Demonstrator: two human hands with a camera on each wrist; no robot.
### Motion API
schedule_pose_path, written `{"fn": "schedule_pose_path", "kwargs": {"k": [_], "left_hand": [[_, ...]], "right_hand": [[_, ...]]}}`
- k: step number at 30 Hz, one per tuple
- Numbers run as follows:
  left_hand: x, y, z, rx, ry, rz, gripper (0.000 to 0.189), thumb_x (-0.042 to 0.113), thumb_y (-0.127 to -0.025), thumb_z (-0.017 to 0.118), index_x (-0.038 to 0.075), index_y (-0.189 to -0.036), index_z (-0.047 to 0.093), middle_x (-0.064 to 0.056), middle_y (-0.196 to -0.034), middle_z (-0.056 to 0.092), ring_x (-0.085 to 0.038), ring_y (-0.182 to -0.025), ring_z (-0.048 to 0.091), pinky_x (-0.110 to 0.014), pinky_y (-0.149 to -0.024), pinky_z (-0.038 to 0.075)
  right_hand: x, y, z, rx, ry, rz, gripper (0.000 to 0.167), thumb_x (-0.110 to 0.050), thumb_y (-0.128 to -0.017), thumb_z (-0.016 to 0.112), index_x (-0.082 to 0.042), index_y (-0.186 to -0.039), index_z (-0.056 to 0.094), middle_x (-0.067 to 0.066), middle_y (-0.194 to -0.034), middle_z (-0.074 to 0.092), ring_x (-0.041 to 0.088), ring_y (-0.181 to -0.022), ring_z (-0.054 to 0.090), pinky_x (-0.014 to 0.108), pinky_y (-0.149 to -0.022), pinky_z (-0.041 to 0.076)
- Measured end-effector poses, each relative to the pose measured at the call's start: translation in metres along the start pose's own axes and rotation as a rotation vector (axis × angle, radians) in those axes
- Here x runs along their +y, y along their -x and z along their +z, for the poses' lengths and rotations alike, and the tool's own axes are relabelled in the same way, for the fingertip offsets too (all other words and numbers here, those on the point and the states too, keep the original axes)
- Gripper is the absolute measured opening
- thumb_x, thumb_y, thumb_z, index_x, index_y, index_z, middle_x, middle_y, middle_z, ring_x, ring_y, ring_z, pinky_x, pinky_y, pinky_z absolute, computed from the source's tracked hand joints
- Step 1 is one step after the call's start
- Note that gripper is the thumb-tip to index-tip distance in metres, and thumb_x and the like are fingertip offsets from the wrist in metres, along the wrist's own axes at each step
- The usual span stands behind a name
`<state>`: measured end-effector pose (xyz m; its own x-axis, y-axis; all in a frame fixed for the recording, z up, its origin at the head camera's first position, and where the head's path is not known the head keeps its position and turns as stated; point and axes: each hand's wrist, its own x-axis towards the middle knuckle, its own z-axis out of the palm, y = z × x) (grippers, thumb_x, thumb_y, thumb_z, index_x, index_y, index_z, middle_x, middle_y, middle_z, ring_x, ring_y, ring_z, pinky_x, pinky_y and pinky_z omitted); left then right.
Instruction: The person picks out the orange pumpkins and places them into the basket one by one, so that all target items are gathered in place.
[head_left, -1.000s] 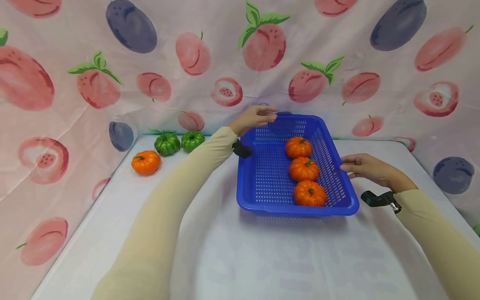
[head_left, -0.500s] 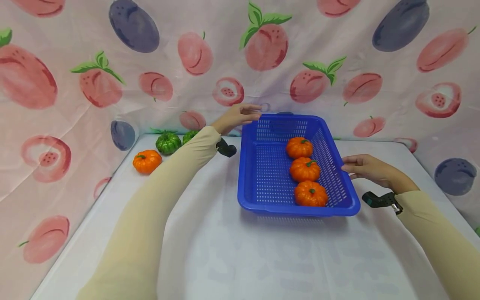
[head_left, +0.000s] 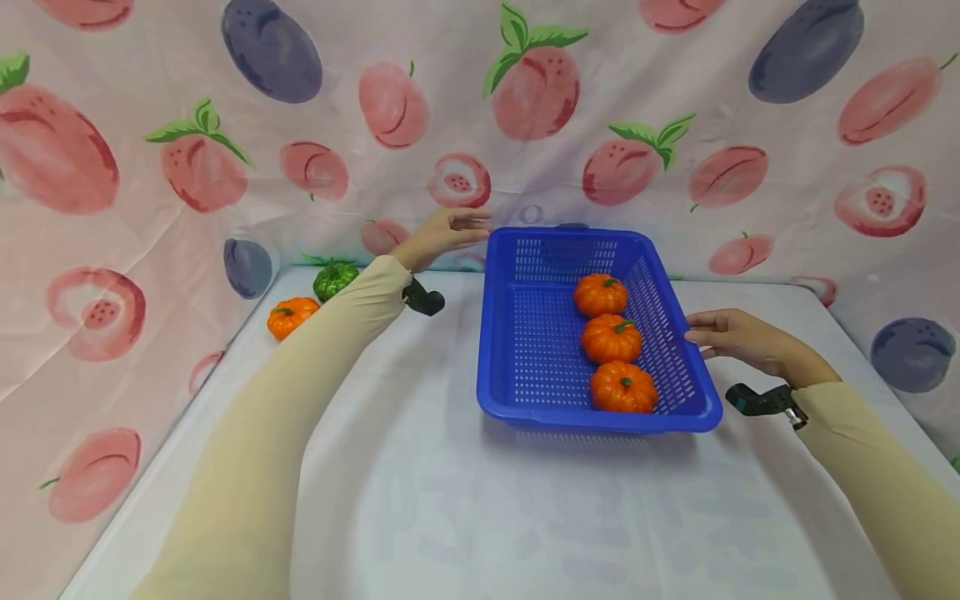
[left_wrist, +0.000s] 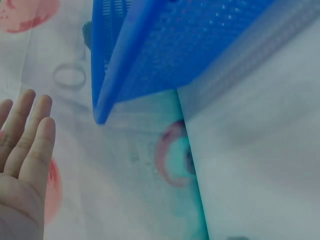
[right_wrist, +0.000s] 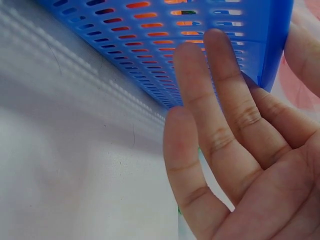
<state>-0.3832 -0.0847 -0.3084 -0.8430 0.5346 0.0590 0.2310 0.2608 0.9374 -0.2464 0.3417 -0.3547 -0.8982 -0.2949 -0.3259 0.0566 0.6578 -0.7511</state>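
Left hand (head_left: 442, 237) empty, straight-fingered, drawn left clear of the blue basket (head_left: 600, 419), apparently leaving steadying to the loose-fingered right hand (head_left: 750, 342).

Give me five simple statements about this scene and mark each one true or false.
1. Three orange pumpkins lie in the blue basket. True.
2. The left hand holds one of the orange pumpkins. False: it holds nothing.
3. The right hand is at the side of the blue basket. True.
4. The green pumpkin is inside the blue basket. False: it sits outside, on the table.
5. The backdrop shows printed fruit. True.
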Motion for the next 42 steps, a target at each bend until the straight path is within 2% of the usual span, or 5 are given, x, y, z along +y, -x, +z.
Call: {"fn": "schedule_pose_path", "kwargs": {"k": [14,18,27,36,42], "left_hand": [[-0.012,0.030,-0.038,0.064,0.019,-0.055,0.048,0.011,-0.096,0.050,0.001,-0.142,0.038,-0.023,-0.142,0.044,-0.028,-0.133,0.043,-0.039,-0.114,0.033],[-0.017,0.041,-0.051,0.083,-0.002,-0.091,0.050,0.016,-0.097,0.050,0.006,-0.144,0.036,-0.018,-0.145,0.042,-0.024,-0.134,0.042,-0.036,-0.105,0.039],[-0.032,0.061,-0.074,0.153,-0.026,-0.051,0.052,0.014,-0.096,0.052,0.003,-0.144,0.036,-0.026,-0.143,0.040,-0.032,-0.132,0.042,-0.045,-0.111,0.036],[-0.045,0.086,-0.091,0.254,-0.042,-0.072,0.050,0.016,-0.095,0.056,0.003,-0.141,0.042,-0.010,-0.138,0.053,-0.022,-0.128,0.048,-0.041,-0.112,0.035],[-0.053,0.101,-0.104,0.286,-0.039,-0.101,0.054,0.023,-0.094,0.057,0.007,-0.143,0.039,-0.012,-0.143,0.048,-0.021,-0.130,0.046,-0.038,-0.110,0.037]], "right_hand": [[0.000,-0.001,0.000,-0.008,0.005,-0.010,0.058,-0.027,-0.099,0.048,0.013,-0.138,0.033,0.029,-0.127,0.055,0.004,-0.093,0.064,0.038,-0.091,0.054],[0.000,-0.001,0.000,-0.006,0.011,-0.009,0.057,-0.027,-0.099,0.048,0.013,-0.138,0.034,0.029,-0.127,0.055,0.005,-0.094,0.064,0.041,-0.092,0.053],[0.003,-0.001,0.000,-0.006,0.009,-0.014,0.058,-0.027,-0.099,0.048,0.012,-0.138,0.034,0.029,-0.128,0.054,0.002,-0.094,0.064,0.038,-0.092,0.053],[0.003,-0.001,0.000,-0.006,0.003,-0.014,0.058,-0.027,-0.099,0.048,0.012,-0.138,0.034,0.027,-0.127,0.056,0.001,-0.093,0.063,0.037,-0.092,0.054],[0.002,-0.001,0.000,0.000,0.005,-0.012,0.057,-0.027,-0.099,0.048,0.012,-0.138,0.034,0.027,-0.127,0.055,0.002,-0.094,0.063,0.038,-0.092,0.053]]}}
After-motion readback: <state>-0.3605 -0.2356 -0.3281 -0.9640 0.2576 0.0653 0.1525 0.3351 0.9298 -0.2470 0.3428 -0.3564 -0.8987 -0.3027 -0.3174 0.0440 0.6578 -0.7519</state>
